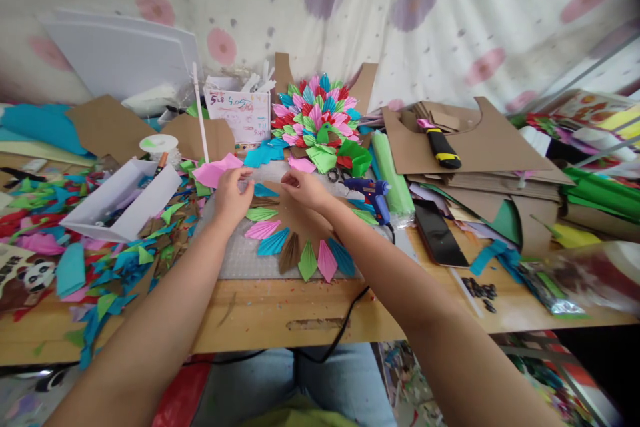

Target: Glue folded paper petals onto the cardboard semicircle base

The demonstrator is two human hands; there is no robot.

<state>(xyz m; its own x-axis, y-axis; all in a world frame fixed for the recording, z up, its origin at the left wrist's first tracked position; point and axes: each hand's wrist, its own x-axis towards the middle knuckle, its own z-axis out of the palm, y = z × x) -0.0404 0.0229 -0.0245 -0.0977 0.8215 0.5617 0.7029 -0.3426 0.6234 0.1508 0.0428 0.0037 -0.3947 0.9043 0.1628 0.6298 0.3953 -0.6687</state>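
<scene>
Fingers of the left hand (235, 196) curve loosely, nothing evident between them; the right hand's (305, 191) bunch together, their hold unclear. Over the surface's (235, 323) front edge hangs a black cable (345, 324) that, if snagged, could drag the blue glue gun (367, 191) into the petal-ringed cardboard (299, 219) lying by the hands, behind that edge's middle; scraps (125, 261) crowd the left, a paper bird (320, 121) the back edge.

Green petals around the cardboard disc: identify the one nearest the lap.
The green petal between a brown petal and a pink petal; other green petals lie farther away.
</scene>
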